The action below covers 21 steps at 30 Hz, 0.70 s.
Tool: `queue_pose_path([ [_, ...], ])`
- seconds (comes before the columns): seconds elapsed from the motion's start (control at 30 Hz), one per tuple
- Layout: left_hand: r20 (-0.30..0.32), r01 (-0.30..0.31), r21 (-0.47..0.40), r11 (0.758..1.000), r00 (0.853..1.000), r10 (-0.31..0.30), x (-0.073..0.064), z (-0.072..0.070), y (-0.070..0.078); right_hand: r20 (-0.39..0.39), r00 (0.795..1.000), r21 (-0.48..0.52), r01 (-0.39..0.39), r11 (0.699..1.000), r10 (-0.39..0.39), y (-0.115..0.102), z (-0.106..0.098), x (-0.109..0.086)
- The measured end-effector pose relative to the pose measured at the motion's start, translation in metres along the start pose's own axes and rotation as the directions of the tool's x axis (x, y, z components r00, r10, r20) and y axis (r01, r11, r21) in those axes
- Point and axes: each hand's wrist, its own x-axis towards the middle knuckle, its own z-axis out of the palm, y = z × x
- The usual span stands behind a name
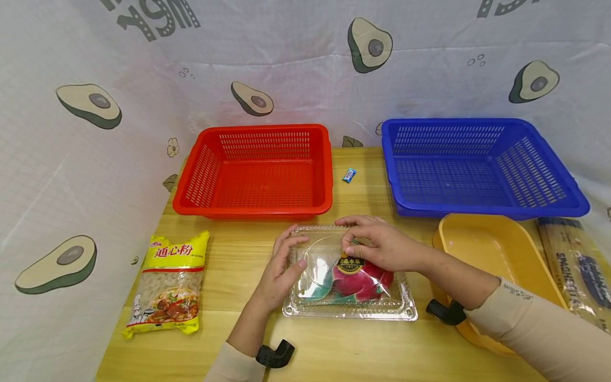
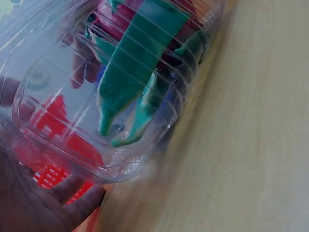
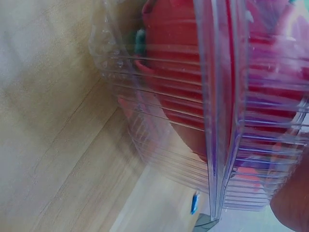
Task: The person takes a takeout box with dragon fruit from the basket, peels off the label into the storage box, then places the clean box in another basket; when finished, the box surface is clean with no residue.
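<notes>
A clear plastic clamshell box [image 1: 305,313] lies closed on the table in front of me. Inside it is a dragon fruit [image 1: 367,278], red with green scales; the left wrist view shows its long green scales [image 2: 130,67] through the ribbed wall. A black and gold label [image 1: 351,265] sits on the lid. My right hand [image 1: 382,244] is over the lid, thumb and bent index finger meeting in a pinch at the label's upper edge. My left hand [image 1: 279,273] rests along the box's left side, fingers loosely extended and thumb over the lid.
Behind the box stand a red basket [image 1: 258,211] and a blue basket [image 1: 482,207], with a small blue wrapped candy [image 1: 349,175] between them. A yellow bin [image 1: 491,239] and a spaghetti pack [image 1: 573,265] are at right. A macaroni bag [image 1: 169,286] lies at left.
</notes>
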Motion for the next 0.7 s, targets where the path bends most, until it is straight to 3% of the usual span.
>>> queue_pose_path([
  [0.7, 0.002, -0.005, -0.007, 1.000, 1.000, 0.005, -0.0007, -0.0002, -0.0009, 0.037, 0.999, 0.138, -0.024, 0.990, 0.019, 0.0008, -0.0091, -0.0031],
])
